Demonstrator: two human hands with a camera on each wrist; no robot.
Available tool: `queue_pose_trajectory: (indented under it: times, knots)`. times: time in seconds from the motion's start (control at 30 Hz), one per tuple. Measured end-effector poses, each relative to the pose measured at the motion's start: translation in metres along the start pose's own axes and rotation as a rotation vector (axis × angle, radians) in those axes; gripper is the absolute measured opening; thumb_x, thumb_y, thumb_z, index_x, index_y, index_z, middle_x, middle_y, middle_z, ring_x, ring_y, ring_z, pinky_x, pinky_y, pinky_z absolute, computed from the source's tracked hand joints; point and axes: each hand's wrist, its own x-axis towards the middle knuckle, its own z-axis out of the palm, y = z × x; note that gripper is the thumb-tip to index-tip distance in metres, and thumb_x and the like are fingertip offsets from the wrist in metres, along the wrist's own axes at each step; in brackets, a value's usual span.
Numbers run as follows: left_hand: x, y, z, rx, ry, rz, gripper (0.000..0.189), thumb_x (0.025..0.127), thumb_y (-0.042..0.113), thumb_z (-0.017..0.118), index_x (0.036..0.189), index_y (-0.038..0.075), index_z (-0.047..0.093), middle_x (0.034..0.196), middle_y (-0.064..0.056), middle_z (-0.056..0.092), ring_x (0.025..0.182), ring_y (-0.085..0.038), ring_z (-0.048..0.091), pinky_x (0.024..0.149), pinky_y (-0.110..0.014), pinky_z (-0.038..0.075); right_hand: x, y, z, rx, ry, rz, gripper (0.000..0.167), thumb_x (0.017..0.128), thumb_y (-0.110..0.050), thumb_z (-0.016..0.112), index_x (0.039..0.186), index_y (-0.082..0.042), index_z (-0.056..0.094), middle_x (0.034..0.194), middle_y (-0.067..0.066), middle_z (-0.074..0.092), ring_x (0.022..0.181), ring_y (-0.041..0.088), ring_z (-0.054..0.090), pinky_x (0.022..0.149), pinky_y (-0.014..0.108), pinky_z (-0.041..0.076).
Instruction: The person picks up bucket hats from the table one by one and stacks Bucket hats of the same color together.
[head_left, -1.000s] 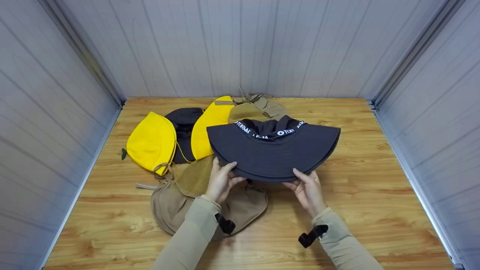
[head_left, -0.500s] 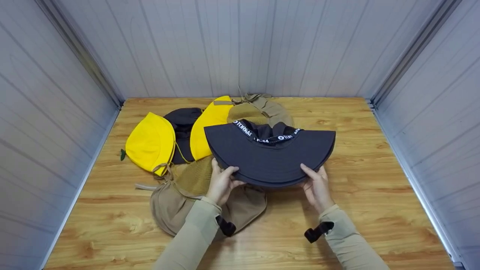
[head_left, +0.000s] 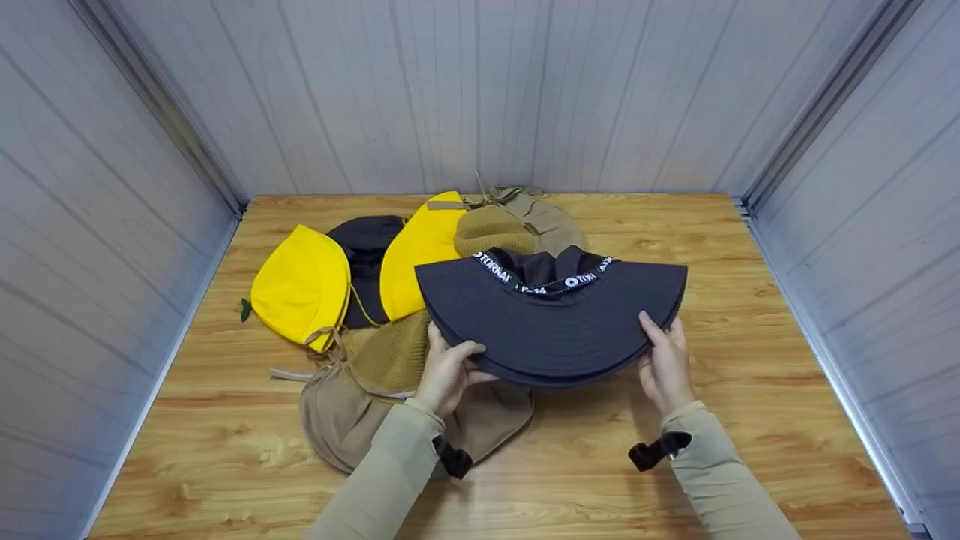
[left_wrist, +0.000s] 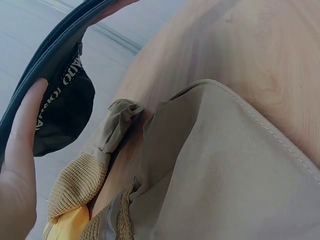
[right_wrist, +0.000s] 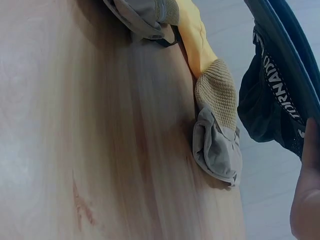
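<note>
A dark bucket hat (head_left: 551, 334) is held up above the table, its brim folded into a half circle and a lettered band showing inside the crown. My left hand (head_left: 448, 373) pinches the brim's lower left edge, thumb on top. On the right edge, my right hand (head_left: 667, 366) grips the brim the same way. Both wrist views show the hat's crown (left_wrist: 67, 117) hanging from the brim, with the lettering visible. Beneath my left arm lies a tan hat (head_left: 341, 420) with a knitted crown and wide cloth brim, partly hidden.
Behind and left lie a yellow hat (head_left: 296, 281) with a green leaf tip, another dark hat (head_left: 367, 236), a second yellow hat (head_left: 412, 266) and a second tan knitted hat (head_left: 495, 229). Pale panel walls (head_left: 480, 97) enclose the wooden table (head_left: 757, 360) on three sides.
My right hand has slid rightward along the brim from near its bottom to its right side. The hat has lowered slightly; the left hand keeps nearly the same place.
</note>
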Motion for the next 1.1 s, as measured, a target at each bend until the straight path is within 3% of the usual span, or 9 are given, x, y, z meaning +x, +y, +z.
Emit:
queue_pose_trajectory:
  times: [0.1, 0.3, 0.53, 0.67, 0.73, 0.8, 0.9, 0.97, 1.1]
  knots:
    - [0.001, 0.000, 0.000, 0.002, -0.001, 0.001, 0.082, 0.085, -0.010, 0.053, 0.147, 0.026, 0.013, 0.137, -0.019, 0.049, 0.091, -0.028, 0.071, 0.065, -0.044, 0.061, 0.000, -0.001, -0.003, 0.020, -0.003, -0.006, 0.062, 0.102, -0.006, 0.049, 0.156, -0.018, 0.021, 0.133, -0.003, 0.054, 0.104, 0.008, 0.068, 0.087, 0.023, 0.056]
    - [0.003, 0.000, 0.001, 0.002, 0.039, -0.031, 0.055, 0.096, 0.005, 0.056, 0.143, 0.010, 0.029, 0.142, -0.020, 0.050, 0.104, -0.025, 0.069, 0.083, -0.043, 0.059, -0.001, -0.012, -0.012, 0.013, 0.028, -0.002, 0.068, 0.101, -0.001, 0.048, 0.158, -0.021, 0.017, 0.156, 0.002, 0.035, 0.109, 0.004, 0.063, 0.092, 0.021, 0.053]
    - [0.004, -0.005, -0.002, 0.052, 0.051, -0.075, 0.053, 0.103, 0.028, 0.052, 0.146, 0.011, 0.026, 0.126, -0.018, 0.064, 0.094, -0.025, 0.072, 0.076, -0.043, 0.060, 0.002, -0.024, -0.026, -0.065, 0.113, 0.001, 0.062, 0.096, 0.008, 0.043, 0.152, -0.013, 0.025, 0.150, 0.000, 0.037, 0.124, 0.008, 0.050, 0.096, 0.019, 0.048]
    - [0.004, -0.008, -0.001, 0.093, 0.036, -0.083, 0.050, 0.105, 0.040, 0.046, 0.142, 0.009, 0.033, 0.114, -0.010, 0.069, 0.092, -0.021, 0.071, 0.072, -0.038, 0.060, 0.002, -0.033, -0.038, -0.120, 0.127, 0.042, 0.082, 0.099, -0.005, 0.054, 0.160, -0.023, 0.002, 0.164, -0.002, 0.018, 0.144, 0.009, 0.033, 0.107, 0.018, 0.041]
    - [0.005, -0.008, 0.001, 0.121, 0.028, -0.081, 0.046, 0.104, 0.042, 0.046, 0.133, 0.006, 0.044, 0.107, -0.005, 0.069, 0.090, -0.017, 0.069, 0.070, -0.035, 0.058, 0.002, -0.039, -0.046, -0.116, 0.150, 0.049, 0.088, 0.097, -0.014, 0.062, 0.160, -0.026, 0.001, 0.164, 0.000, 0.020, 0.143, 0.011, 0.036, 0.106, 0.019, 0.042]
    - [0.005, -0.009, 0.003, 0.147, 0.022, -0.076, 0.039, 0.103, 0.041, 0.049, 0.118, 0.004, 0.052, 0.100, -0.001, 0.068, 0.085, -0.014, 0.067, 0.067, -0.034, 0.057, 0.003, -0.045, -0.054, -0.090, 0.180, 0.037, 0.082, 0.095, -0.018, 0.067, 0.158, -0.027, 0.014, 0.156, 0.001, 0.038, 0.131, 0.010, 0.051, 0.099, 0.019, 0.049]
    - [0.006, -0.012, 0.008, 0.180, 0.002, -0.077, 0.028, 0.102, 0.037, 0.053, 0.111, 0.010, 0.049, 0.085, -0.001, 0.065, 0.074, -0.014, 0.066, 0.064, -0.035, 0.057, 0.003, -0.054, -0.066, -0.026, 0.210, -0.020, 0.051, 0.094, -0.014, 0.068, 0.136, -0.017, 0.041, 0.121, -0.002, 0.063, 0.101, 0.009, 0.066, 0.083, 0.021, 0.056]
    - [0.006, -0.014, 0.012, 0.201, -0.011, -0.087, 0.028, 0.101, 0.036, 0.055, 0.112, 0.014, 0.042, 0.078, 0.000, 0.062, 0.068, -0.014, 0.064, 0.062, -0.036, 0.057, 0.003, -0.059, -0.073, -0.002, 0.210, -0.042, 0.040, 0.093, -0.011, 0.068, 0.125, -0.013, 0.044, 0.107, -0.003, 0.067, 0.091, 0.010, 0.068, 0.078, 0.022, 0.058]
    - [0.006, -0.021, 0.023, 0.348, 0.024, -0.079, 0.032, 0.100, 0.040, 0.055, 0.112, 0.013, 0.041, 0.072, -0.001, 0.057, 0.062, -0.014, 0.058, 0.058, -0.033, 0.055, 0.002, -0.068, -0.088, -0.001, 0.213, -0.046, 0.040, 0.092, -0.008, 0.069, 0.123, -0.012, 0.044, 0.106, -0.004, 0.066, 0.092, 0.009, 0.068, 0.079, 0.021, 0.057]
